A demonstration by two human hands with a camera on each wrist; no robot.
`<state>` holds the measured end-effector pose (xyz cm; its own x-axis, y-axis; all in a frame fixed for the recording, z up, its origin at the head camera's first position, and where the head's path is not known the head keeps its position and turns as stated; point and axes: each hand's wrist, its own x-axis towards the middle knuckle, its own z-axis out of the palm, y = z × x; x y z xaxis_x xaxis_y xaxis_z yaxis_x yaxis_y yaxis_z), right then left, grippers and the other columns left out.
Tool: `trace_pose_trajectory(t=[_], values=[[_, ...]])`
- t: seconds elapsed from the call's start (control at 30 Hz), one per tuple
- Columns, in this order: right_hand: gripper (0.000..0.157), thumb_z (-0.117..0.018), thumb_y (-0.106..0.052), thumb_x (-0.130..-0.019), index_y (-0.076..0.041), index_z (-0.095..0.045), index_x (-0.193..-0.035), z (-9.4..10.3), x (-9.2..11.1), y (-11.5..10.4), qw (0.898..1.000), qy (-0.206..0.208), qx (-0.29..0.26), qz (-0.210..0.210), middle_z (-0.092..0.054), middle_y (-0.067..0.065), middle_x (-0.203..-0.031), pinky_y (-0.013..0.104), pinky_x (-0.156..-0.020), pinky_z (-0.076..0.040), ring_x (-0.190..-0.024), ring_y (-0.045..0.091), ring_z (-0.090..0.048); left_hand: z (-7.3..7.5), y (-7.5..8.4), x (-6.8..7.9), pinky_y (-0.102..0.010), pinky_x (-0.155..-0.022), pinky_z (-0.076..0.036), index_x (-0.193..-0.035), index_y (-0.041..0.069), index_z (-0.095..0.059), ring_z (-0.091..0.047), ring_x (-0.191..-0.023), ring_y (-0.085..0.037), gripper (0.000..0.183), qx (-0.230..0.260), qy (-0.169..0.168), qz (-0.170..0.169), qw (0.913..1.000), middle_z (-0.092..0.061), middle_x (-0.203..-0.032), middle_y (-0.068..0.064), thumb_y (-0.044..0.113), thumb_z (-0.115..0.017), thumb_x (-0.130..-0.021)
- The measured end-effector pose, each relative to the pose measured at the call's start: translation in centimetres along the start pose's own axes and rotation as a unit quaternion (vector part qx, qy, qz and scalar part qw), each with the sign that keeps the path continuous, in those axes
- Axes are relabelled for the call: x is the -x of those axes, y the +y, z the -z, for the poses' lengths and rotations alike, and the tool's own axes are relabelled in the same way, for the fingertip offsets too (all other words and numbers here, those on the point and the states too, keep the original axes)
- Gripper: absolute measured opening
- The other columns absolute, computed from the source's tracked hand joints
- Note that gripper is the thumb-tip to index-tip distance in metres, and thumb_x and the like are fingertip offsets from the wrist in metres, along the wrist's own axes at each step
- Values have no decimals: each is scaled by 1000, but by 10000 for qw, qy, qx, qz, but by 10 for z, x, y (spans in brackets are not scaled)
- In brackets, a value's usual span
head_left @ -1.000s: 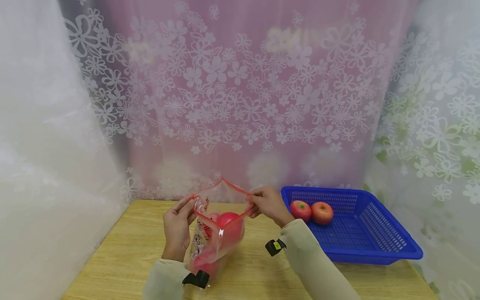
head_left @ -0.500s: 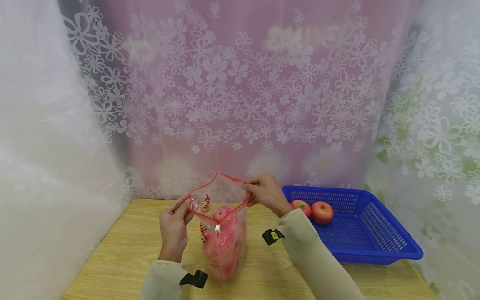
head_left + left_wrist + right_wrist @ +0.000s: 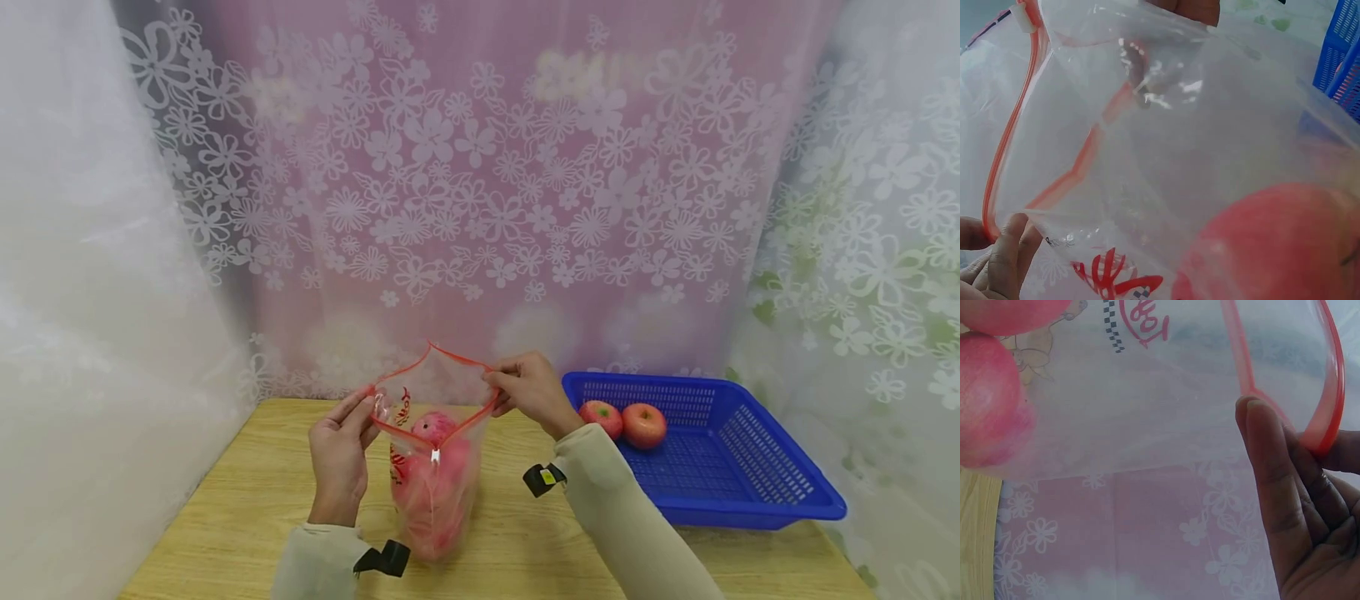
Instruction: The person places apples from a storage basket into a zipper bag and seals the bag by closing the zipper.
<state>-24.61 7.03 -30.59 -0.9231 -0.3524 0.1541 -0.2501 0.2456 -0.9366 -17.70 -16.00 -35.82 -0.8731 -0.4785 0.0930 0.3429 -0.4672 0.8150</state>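
A table (image 3: 232,500) with a pale wood-grain top carries the things. Reckoned from its middle, a blue basket (image 3: 750,511) sits directly on it at about two o'clock, near the three o'clock edge. Just off the middle, toward nine o'clock, is a clear, red-edged bag (image 3: 437,492); whether its base touches the wood cannot be told.

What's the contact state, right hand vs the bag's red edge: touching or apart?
Touching. The right wrist view shows it: the right hand pinches the red edge of the clear bag.
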Motion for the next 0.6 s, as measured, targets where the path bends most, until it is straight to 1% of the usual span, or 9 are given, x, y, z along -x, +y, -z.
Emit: trace_pose_trajectory(t=[0.1, 0.23, 0.33, 0.5, 0.6], values=[[18, -59, -7, -95, 5, -72, -99, 0, -1, 5, 10000, 31, -7, -33, -66, 23, -76, 41, -63, -59, -58, 21, -66, -1, -2, 1, -20, -66, -55, -109, -5, -70, -71, -75, -8, 20, -67, -110, 47, 9999, -72, -82, 0, 3, -63, -92], [19, -60, -9, -95, 6, -72, -101, 2, 0, 13, 9999, 73, 38, -123, -68, 20, -74, 39, -63, -59, -59, 21, -66, -2, -7, 0, -19, -66, -55, -110, -6, -70, -70, -76, -8, 21, -158, -193, 132, 9996, -72, -82, 0, 3, -63, -92], [20, -60, -9, -95, 6, -71, -103, 4, 0, 20, 9998, 86, 59, -157, -69, 17, -74, 41, -63, -59, -60, 21, -67, -3, -12, -1, -19, -65, -55, -112, -7, -68, -69, -74, -6, 22, -246, -184, 172, 9994, -72, -82, 1, 2, -63, -92], [20, -60, -8, -95, 6, -71, -104, 7, -1, 30, 9997, 123, 6, -218, -70, 17, -75, 44, -65, -58, -61, 22, -67, -4, -19, -3, -17, -60, -54, -116, -11, -64, -64, -66, -3, 26, -475, -183, 183, 9985, -70, -81, 3, 1, -61, -93], [20, -60, -8, -95, 6, -71, -103, 8, -2, 36, 9996, 159, 29, -251, -70, 15, -74, 46, -65, -58, -61, 21, -67, -4, -24, -4, -17, -60, -54, -117, -12, -63, -65, -66, -4, 28, -552, -167, 218, 9981, -70, -80, 3, 1, -61, -92]])
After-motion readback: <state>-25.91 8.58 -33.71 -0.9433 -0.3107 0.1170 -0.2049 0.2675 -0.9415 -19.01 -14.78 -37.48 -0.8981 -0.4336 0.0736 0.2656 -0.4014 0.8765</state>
